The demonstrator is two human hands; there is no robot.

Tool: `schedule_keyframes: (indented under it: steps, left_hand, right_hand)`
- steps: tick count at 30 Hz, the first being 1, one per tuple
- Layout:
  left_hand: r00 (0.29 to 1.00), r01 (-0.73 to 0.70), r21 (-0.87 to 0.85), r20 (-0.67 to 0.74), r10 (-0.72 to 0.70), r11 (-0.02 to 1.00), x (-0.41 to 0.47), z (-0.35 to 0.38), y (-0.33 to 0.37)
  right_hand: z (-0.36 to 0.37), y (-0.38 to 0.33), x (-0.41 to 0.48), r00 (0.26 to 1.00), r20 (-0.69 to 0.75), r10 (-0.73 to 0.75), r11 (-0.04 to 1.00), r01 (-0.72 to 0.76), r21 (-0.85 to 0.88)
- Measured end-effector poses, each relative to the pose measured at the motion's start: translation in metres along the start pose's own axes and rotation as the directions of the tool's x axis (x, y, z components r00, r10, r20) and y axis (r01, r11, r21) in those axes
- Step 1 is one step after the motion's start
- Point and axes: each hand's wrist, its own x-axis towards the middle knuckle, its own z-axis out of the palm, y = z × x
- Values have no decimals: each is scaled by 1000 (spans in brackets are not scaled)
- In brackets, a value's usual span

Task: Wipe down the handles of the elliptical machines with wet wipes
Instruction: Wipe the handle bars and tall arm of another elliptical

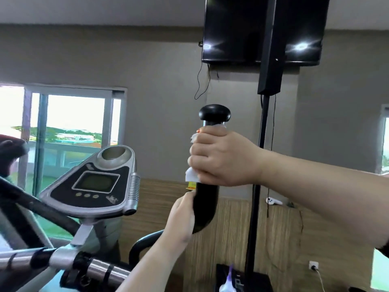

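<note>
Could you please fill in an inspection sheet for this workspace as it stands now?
Surface: nothing seen; the work is on an upright handle.
Job's things: white wet wipe wrapped on the black handle below its knob.
Clutter: white controller on the wood-panelled ledge.
Hands: right hand grips wet wipe and handle; left hand holds the handle lower down.
Cables: thin wires hang under the television; wall socket in use.
Surroundings: console, window.
</note>
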Motion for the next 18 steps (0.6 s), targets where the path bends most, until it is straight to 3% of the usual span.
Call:
schedule_keyframes:
  steps: [7,12,14,16,18]
  left_hand:
    - [973,-61,-54,-226,47,997,-10,21,1]
    - [933,-99,-72,-353,67,993,-6,31,3]
    - [919,-137,-89,-384,92,987,-8,37,15]
    - [907,-173,-101,-403,119,980,-5,43,25]
    - [892,-205,-89,-426,149,975,0,49,35]
  right_hand:
    - [12,-13,-14,983,-177,-50,997,59,49]
    - [-5,14,13,924,-383,16,997,-42,-61]
    - [-14,33,28,938,-327,116,989,-138,-45]
    - [-22,46,39,959,-122,256,963,-242,118]
    - [-27,52,42,920,118,373,853,-390,346]
